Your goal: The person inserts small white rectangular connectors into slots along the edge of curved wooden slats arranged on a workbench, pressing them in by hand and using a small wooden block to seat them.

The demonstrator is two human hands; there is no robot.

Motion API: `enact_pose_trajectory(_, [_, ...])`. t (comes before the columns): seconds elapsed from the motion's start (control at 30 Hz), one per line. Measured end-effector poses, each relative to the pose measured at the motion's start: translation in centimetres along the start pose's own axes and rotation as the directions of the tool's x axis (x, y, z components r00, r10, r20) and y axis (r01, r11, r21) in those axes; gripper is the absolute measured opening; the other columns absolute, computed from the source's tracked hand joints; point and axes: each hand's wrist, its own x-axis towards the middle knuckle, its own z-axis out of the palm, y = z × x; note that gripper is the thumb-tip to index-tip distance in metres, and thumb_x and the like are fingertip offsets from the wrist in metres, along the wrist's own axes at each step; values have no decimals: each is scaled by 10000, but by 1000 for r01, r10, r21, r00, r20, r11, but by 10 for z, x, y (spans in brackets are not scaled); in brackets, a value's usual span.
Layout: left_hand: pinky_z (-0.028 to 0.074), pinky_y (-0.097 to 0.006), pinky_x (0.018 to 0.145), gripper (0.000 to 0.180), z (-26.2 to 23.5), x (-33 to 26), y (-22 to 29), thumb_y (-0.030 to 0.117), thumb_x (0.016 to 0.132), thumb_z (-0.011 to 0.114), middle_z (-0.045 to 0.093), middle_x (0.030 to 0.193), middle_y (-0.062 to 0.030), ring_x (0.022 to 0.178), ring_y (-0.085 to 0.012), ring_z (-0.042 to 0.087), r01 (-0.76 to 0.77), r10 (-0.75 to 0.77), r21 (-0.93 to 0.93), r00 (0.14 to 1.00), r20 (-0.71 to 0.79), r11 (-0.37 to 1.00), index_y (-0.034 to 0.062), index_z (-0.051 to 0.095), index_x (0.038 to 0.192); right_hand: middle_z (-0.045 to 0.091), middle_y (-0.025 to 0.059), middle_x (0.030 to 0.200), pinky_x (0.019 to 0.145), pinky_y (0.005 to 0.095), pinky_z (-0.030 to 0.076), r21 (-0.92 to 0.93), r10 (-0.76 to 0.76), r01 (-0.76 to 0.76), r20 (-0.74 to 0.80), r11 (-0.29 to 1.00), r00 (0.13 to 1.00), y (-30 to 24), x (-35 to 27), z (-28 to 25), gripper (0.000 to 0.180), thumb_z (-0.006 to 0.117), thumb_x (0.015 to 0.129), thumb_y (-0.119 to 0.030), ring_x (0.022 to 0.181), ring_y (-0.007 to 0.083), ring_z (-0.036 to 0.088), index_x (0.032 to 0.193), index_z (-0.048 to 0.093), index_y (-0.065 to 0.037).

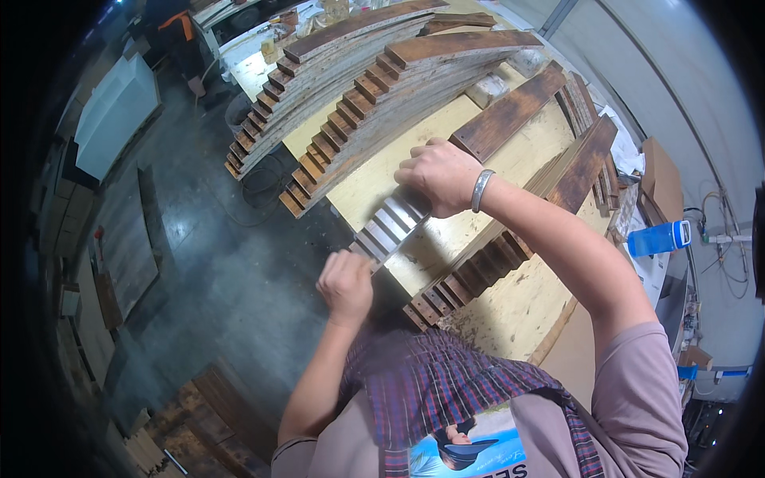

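My left hand (345, 283) and my right hand (443, 177) are both closed on a shiny silver piece with a row of bright bars (390, 225). It slants between them over the table's edge. The left fist grips its near end and the right hand its far end; the fingers hide both ends, and its exact kind I cannot make out. Close by on the right lies a stack of dark brown boards (470, 277) with staggered ends. Beyond my right hand is a single brown stained board (510, 114).
Two long stepped stacks of curved boards, a nearer one (462, 46) and a farther one (358, 28), cover the far part of the pale wooden table (366, 187). A blue bottle (655, 239) is at the right. More brown boards (203, 418) are low on the left.
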Motion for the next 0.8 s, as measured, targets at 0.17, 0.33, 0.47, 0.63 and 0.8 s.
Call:
enact_pose_trajectory(0.17, [459, -442, 622, 113, 1, 19, -3, 60, 795, 713, 587, 752, -103, 730, -320, 587, 0, 2, 104, 1000, -19, 995, 62, 616, 737, 643, 39, 838, 796, 424, 504, 13, 19, -19, 35, 1000, 999, -4, -2, -1, 243, 733, 647, -167, 891, 279, 644, 840, 590, -133])
enact_pose_trajectory(0.33, [472, -440, 613, 120, 0, 3, 8, 76, 795, 713, 585, 754, -94, 733, -305, 592, -63, 63, 1, 998, 23, 998, 76, 614, 727, 643, 40, 837, 792, 415, 497, -2, 5, -5, 23, 1000, 1000, -1, -1, -1, 242, 736, 651, -173, 887, 274, 643, 838, 586, -136])
enact_pose_trajectory(0.47, [444, -443, 623, 134, -4, 36, -11, 46, 778, 714, 578, 712, -119, 703, -332, 582, 2, 5, 114, 998, -62, 993, 43, 606, 699, 644, 36, 842, 800, 416, 496, 7, 12, -12, 22, 1000, 1000, -1, -3, 0, 239, 734, 655, -181, 894, 269, 644, 842, 590, -141])
enact_pose_trajectory(0.63, [449, -438, 621, 135, -2, 2, 8, 76, 755, 752, 578, 727, -111, 706, -326, 578, -66, 64, 26, 996, 66, 997, 64, 625, 711, 637, 36, 835, 797, 420, 492, -6, -4, 4, 12, 1000, 1000, 0, -1, 0, 234, 730, 661, -191, 893, 266, 640, 840, 585, -146])
enact_pose_trajectory(0.8, [456, -442, 631, 129, -3, 25, -7, 69, 778, 729, 590, 741, -100, 713, -321, 581, -38, 38, 103, 999, 3, 994, 74, 618, 713, 636, 33, 830, 794, 419, 492, -11, 17, -16, 22, 1000, 1000, 0, -2, 0, 226, 730, 664, -192, 883, 268, 639, 830, 585, -145])
